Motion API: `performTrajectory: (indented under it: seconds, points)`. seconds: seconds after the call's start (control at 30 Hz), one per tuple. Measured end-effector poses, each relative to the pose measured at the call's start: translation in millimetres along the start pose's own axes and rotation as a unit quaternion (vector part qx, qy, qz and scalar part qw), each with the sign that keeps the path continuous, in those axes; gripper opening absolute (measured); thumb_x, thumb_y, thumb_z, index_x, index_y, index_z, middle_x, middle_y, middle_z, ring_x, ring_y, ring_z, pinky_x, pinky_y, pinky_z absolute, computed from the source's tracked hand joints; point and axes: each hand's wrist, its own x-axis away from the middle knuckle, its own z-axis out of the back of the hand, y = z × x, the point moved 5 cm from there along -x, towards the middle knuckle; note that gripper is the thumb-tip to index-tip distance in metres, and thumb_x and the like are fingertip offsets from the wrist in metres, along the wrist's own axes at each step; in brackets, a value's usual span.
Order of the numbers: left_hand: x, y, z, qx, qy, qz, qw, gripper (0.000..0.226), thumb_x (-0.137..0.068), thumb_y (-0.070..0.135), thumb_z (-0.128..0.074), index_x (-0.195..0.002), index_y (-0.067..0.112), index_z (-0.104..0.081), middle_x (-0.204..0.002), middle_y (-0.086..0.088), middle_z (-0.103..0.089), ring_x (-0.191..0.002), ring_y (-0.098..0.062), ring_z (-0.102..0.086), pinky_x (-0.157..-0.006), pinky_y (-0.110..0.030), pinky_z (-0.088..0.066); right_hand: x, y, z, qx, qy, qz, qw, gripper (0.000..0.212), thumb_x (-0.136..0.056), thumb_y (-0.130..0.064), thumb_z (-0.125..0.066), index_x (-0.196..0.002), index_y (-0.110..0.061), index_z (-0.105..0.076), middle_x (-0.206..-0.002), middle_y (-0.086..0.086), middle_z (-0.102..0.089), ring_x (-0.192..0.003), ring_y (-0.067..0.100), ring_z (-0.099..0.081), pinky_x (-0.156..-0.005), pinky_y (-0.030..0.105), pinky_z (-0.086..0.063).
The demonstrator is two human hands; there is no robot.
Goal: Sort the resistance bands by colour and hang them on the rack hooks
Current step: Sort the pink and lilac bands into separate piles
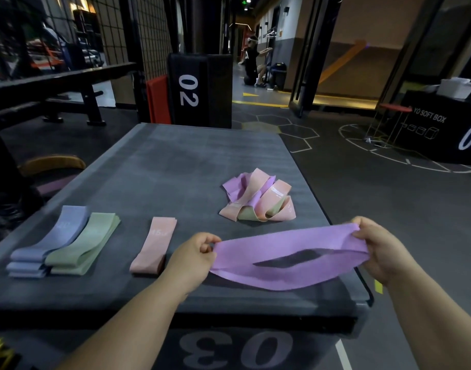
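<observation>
A purple resistance band [282, 249] is stretched between my hands above the near right part of the black soft box top [175, 161]. My left hand [194, 253] pinches its left end and my right hand [378, 247] grips its right end. On the box lie a flat stack of blue bands [53, 236], a stack of green bands [87, 241] beside it, and a single pink band [155, 243]. A jumbled heap of pink, purple and green bands [258, 200] sits further back on the right. No rack or hooks are in view.
An upright black box marked 02 [199, 89] stands behind the box top, with a red mat [158, 100] next to it. A black bench [58, 86] is at the left. Another soft box [442, 126] stands at the right. A person crouches in the far corridor [253, 65].
</observation>
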Motion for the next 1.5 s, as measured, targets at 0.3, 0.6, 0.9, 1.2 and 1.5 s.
performTrajectory:
  seconds: [0.3, 0.6, 0.9, 1.2, 1.5]
  points:
    - [-2, -9, 9, -0.177, 0.028, 0.018, 0.984, 0.05, -0.087, 0.001, -0.038, -0.129, 0.026, -0.049, -0.118, 0.0, -0.059, -0.093, -0.016, -0.051, -0.08, -0.024, -0.04, -10, 40, 2, 0.544, -0.04, -0.028, 0.838, 0.026, -0.084, -0.021, -0.059, -0.059, -0.02, -0.051, -0.074, -0.003, -0.053, -0.068, 0.012, -0.052, -0.063, 0.028, -0.039]
    - [-2, -11, 9, -0.214, 0.02, 0.01, 0.977, 0.041, -0.093, 0.019, -0.043, -0.134, 0.022, -0.043, -0.12, 0.001, -0.062, -0.104, -0.021, -0.058, -0.086, -0.03, -0.045, -3, 38, 6, 0.581, -0.039, -0.099, 0.807, 0.011, -0.083, -0.028, -0.062, -0.076, -0.021, -0.058, -0.081, -0.003, -0.063, -0.078, 0.016, -0.058, -0.072, 0.033, -0.047]
    - [2, -7, 10, -0.275, 0.05, 0.002, 0.96, 0.037, -0.098, 0.029, -0.042, -0.133, 0.016, -0.04, -0.112, -0.005, -0.061, -0.102, -0.025, -0.057, -0.078, -0.03, -0.042, 6, 37, 1, 0.508, -0.043, -0.182, 0.841, 0.028, -0.083, -0.032, -0.072, -0.083, -0.01, -0.056, -0.059, 0.005, -0.066, -0.048, 0.016, -0.059, -0.053, 0.024, -0.05]
    - [-5, -9, 17, -0.133, 0.07, 0.021, 0.988, 0.026, -0.093, 0.023, -0.056, -0.118, 0.021, -0.051, -0.084, 0.004, -0.058, -0.076, -0.019, -0.055, -0.066, -0.027, -0.042, 1, 24, 14, 0.38, 0.029, -0.121, 0.916, 0.018, -0.081, -0.002, -0.07, -0.096, -0.009, -0.063, -0.052, -0.001, -0.057, -0.049, 0.018, -0.05, -0.053, 0.03, -0.048]
    - [-3, -10, 15, -0.138, 0.043, 0.037, 0.989, 0.015, -0.091, 0.023, -0.06, -0.105, 0.022, -0.055, -0.088, 0.005, -0.058, -0.082, -0.018, -0.055, -0.071, -0.025, -0.04, -1, 30, 19, 0.404, 0.051, -0.128, 0.904, 0.018, -0.083, 0.002, -0.061, -0.096, -0.011, -0.063, -0.059, 0.005, -0.06, -0.047, 0.016, -0.049, -0.047, 0.023, -0.043]
